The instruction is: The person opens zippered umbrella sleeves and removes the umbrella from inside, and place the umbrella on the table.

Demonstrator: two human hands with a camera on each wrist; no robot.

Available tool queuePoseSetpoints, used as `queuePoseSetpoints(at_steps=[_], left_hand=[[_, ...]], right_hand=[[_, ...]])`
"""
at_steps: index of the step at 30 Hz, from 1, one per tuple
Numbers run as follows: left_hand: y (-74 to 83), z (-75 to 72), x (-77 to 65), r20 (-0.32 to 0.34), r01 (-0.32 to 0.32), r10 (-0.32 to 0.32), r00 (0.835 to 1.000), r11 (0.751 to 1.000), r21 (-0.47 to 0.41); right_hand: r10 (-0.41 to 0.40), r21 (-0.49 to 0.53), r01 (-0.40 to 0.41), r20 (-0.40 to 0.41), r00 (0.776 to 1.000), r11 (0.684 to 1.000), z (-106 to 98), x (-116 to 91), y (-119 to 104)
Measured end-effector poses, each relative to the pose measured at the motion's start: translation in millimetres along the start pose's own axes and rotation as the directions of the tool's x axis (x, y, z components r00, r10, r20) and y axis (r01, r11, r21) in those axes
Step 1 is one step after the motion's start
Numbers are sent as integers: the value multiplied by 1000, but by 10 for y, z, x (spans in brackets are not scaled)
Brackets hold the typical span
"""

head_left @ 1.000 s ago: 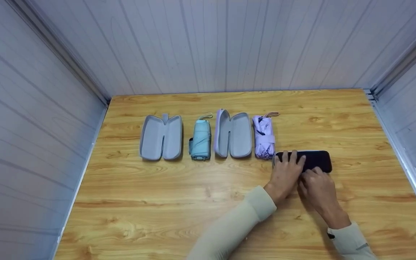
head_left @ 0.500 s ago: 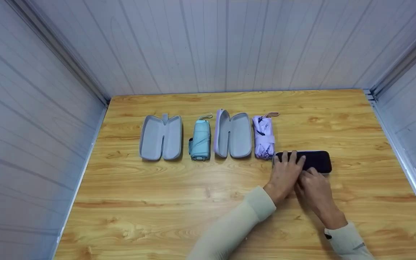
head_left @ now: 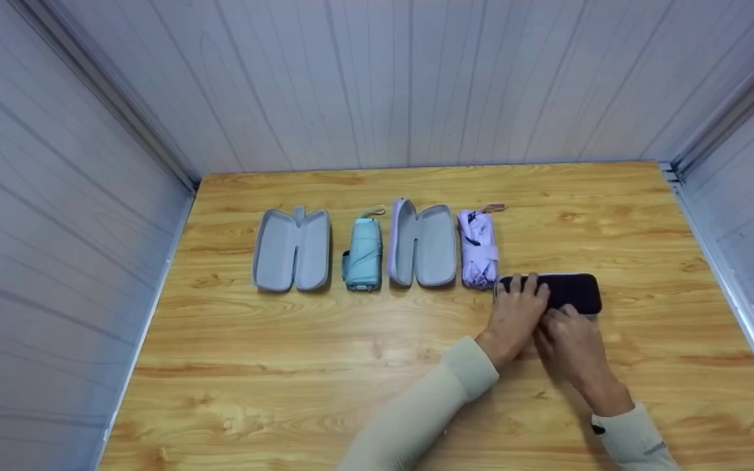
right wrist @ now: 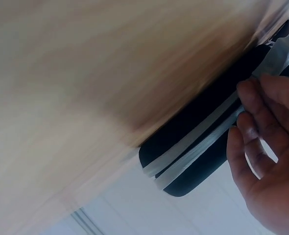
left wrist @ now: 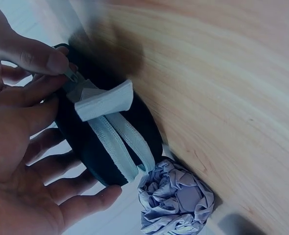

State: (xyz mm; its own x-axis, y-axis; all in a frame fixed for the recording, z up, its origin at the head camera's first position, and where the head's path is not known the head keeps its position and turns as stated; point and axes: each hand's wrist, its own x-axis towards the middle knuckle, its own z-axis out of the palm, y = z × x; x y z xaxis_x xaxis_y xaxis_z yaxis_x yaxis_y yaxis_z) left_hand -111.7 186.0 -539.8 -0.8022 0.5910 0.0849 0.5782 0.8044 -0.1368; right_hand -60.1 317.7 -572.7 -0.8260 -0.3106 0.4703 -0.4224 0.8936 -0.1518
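Note:
A black zip case (head_left: 574,292) lies near the table's right, its pale zipper strip (left wrist: 116,142) facing my body. My left hand (head_left: 516,316) grips its left end, fingers reaching over the top towards the far edge. Against the case's front side, my right hand (head_left: 574,342) pinches the zipper pull (left wrist: 71,74), with thumb and finger together in the left wrist view. Beside the pull sticks out a pale fabric tab (left wrist: 105,101). A folded lilac umbrella (head_left: 479,252) lies by the case's left end. The pinching fingertips are hidden in the head view.
To the left lie an opened case with grey lining and lilac shell (head_left: 436,252), a folded teal umbrella (head_left: 364,252) and another opened grey-lined case (head_left: 277,252). White panelled walls (head_left: 377,85) enclose the wooden table (head_left: 285,392) at the back and sides.
My right hand has shifted slightly left along the case's front side, nearer the left hand. The left hand, the case and the other things stay almost where they were.

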Motion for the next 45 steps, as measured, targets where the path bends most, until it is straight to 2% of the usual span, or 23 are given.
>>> queuePoseSetpoints(at_steps=[6,13,17,20,27,39,45], left_hand=[[-9,0,-7,10,-7,7,1000,1000,1],[-15,27,-27,-60,-3,4,998,1000,19],[-16,55,-40,-115,6,-1,993,999,40],[-14,65,-41,-127,10,-5,992,999,40],[-15,62,-29,-95,-2,3,995,1000,13],[-58,2,-9,16,-28,29,999,999,-45],[-93,5,12,57,-45,50,997,994,-97]], right_hand=[[3,37,-3,-4,1000,999,-73,-21,119],[-4,65,6,-31,1000,998,-199,13,354],[-6,94,4,16,1000,996,-254,38,487],[-8,126,-1,72,997,992,-275,55,572],[4,191,-36,168,986,981,-293,53,682],[-3,170,-26,168,986,985,-351,63,670],[22,166,-51,168,985,985,-367,37,641]])
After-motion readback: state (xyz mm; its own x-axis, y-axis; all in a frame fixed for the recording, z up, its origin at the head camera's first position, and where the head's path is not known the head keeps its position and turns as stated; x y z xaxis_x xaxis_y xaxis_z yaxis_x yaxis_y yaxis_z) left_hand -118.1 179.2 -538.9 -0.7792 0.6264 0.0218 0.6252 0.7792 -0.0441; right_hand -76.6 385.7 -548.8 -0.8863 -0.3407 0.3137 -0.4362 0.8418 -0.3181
